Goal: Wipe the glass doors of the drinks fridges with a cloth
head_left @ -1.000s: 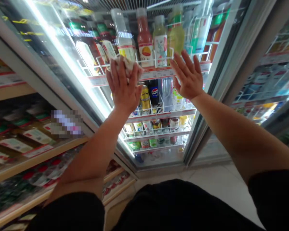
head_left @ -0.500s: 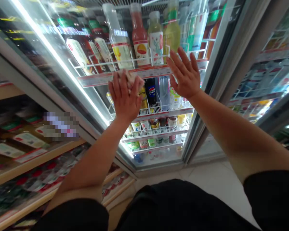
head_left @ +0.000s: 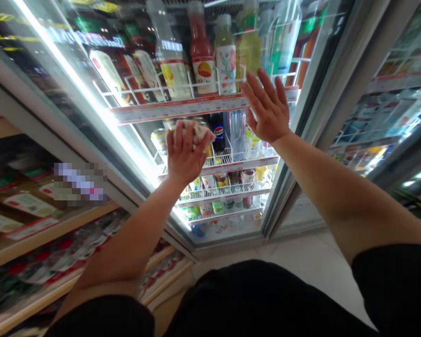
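My left hand [head_left: 184,152] presses a crumpled pale cloth [head_left: 193,129] flat against the glass door [head_left: 133,140] of a drinks fridge, at the height of the second shelf of cans. My right hand [head_left: 266,107] rests flat on the same glass further right and higher, fingers spread, holding nothing. Behind the glass stand bottles [head_left: 201,61] on the top rack and cans, one a dark blue cola can [head_left: 218,133], below.
Wooden shelves [head_left: 56,234] with packaged goods run along the left. A second fridge door [head_left: 382,112] stands to the right. The door's metal frame [head_left: 294,173] runs between them. Pale floor tiles [head_left: 308,262] lie below.
My left hand has slid the cloth down the glass, from the top rack's price strip to the can shelf. My right hand has stayed in place on the glass.
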A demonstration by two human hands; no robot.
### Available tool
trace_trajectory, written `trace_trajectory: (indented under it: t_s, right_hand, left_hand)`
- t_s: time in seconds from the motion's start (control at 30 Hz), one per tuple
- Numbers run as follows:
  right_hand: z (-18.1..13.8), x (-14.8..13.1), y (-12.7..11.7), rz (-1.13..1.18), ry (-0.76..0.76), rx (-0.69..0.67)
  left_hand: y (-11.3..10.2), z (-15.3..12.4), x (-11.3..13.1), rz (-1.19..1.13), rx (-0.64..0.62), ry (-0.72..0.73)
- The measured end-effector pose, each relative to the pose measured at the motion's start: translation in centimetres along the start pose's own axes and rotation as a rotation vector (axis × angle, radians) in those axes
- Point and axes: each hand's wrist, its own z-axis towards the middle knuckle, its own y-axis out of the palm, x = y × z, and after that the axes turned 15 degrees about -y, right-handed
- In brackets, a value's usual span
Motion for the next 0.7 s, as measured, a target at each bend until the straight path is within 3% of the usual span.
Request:
trace_trajectory:
  t_s: [0.1, 0.2, 0.27, 0.33, 0.43, 0.5, 0.7]
  right_hand:
    - [0.0, 0.0, -0.1, -0.012, -0.009, -0.007]
    - [0.0, -0.1, -0.1, -0.028, -0.018, -0.016]
    - [0.0, -0.1, -0.1, -0.028, -0.012, -0.022]
    - [0.0, -0.1, -0.1, -0.02, 0.0, -0.026]
    - [0.0, -0.1, -0.2, -0.014, 0.005, -0.015]
    - [0.0, -0.1, -0.3, -0.014, 0.0, -0.008]
    - [0.0, -0.2, -0.4, 0.01, 0.027, -0.003]
  left_hand:
    - [-0.1, 1.2, 0.0, 0.026, -0.04, 0.073]
    - [-2.1, 5.8, -0.1, -0.005, 0.058, 0.031]
    - [-2.8, 7.0, 0.4, -0.012, 0.122, 0.001]
    - [-2.2, 5.4, 1.1, -0.011, 0.12, -0.02]
    - [-0.4, 0.8, 1.7, -0.027, -0.035, 0.005]
    - [0.0, -0.2, 1.2, -0.025, -0.113, 0.053]
    - [-2.7, 6.7, -1.0, 0.114, 0.162, 0.021]
